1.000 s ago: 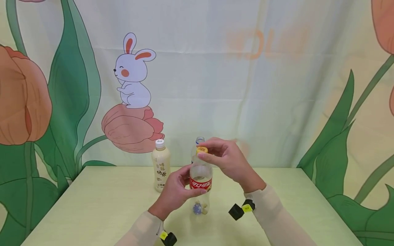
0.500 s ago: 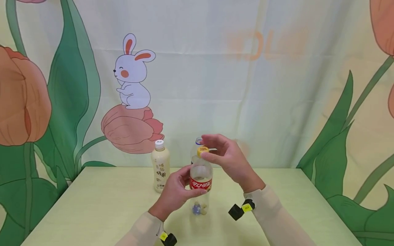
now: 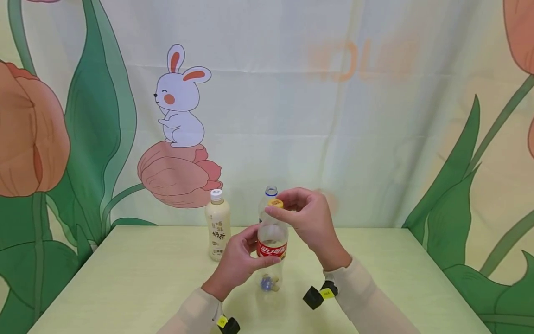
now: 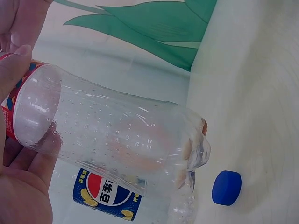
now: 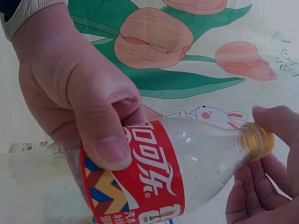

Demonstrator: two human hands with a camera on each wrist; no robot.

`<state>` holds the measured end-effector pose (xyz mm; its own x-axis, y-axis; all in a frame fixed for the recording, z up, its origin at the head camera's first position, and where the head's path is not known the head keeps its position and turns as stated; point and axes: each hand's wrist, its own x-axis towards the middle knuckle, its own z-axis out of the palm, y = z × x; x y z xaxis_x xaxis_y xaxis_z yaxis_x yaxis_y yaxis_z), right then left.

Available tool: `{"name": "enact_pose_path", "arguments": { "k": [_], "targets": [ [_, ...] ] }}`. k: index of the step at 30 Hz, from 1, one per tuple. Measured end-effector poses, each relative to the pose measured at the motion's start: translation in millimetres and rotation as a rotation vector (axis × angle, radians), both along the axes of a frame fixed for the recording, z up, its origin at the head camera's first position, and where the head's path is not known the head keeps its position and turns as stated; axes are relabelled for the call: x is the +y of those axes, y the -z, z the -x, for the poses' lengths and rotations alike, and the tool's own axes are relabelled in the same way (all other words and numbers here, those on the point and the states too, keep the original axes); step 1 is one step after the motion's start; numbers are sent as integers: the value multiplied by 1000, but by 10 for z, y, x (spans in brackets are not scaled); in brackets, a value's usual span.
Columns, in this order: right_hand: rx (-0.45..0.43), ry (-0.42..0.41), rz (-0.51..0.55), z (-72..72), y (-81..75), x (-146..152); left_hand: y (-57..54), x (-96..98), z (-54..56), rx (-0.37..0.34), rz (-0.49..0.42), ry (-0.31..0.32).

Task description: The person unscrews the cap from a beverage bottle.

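Clear plastic makes up the bottle (image 3: 273, 233), which stands upright near the middle of the table (image 3: 375, 278), and the step in hand looks to be work on its yellow cap (image 3: 275, 202), though whether it is being loosened or tightened I cannot tell. The left hand (image 3: 238, 260) is wrapped round the bottle at the red label (image 5: 140, 172), its thumb lying across the front. The right hand (image 3: 310, 220) is at the neck, thumb to the near side of the yellow cap and fingers bent behind it, in what reads as a pinch. As I judge it, the next move calls for a steady left grip and a turn of the right fingertips about the neck, without squeezing walls that look thin enough to buckle. The bottle narrows to a waist, flares again above a lobed foot, and has drops clinging to its wall; no drink shows in the lower part that the left wrist view takes in. Whether the foot bears fully on the table is hard to say. A blue cap (image 4: 226, 187) lies just beside it, an uncapped Pepsi bottle (image 4: 107, 193) stands just behind, and a tea bottle (image 3: 218, 232) with a white top stands off to the left.
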<state>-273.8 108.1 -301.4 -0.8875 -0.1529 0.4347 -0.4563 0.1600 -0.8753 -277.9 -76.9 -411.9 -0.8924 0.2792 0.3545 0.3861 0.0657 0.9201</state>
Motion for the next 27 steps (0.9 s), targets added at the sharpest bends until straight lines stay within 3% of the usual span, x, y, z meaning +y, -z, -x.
{"name": "enact_pose_path", "arguments": {
  "k": [11, 18, 22, 27],
  "targets": [
    [18, -266, 26, 99, 53, 48, -17, -8, -6, 7, -8, -2],
    [-8, -355, -15, 135, 75, 67, -16, -14, -13, -6, -2, 1],
    [-19, -284, -9, 103, 53, 55, -21, -11, -9, -4, -8, 0],
    [-46, -72, 23, 42, 29, 3, -20, -3, -6, -10, 1, -8]
  ]
}}
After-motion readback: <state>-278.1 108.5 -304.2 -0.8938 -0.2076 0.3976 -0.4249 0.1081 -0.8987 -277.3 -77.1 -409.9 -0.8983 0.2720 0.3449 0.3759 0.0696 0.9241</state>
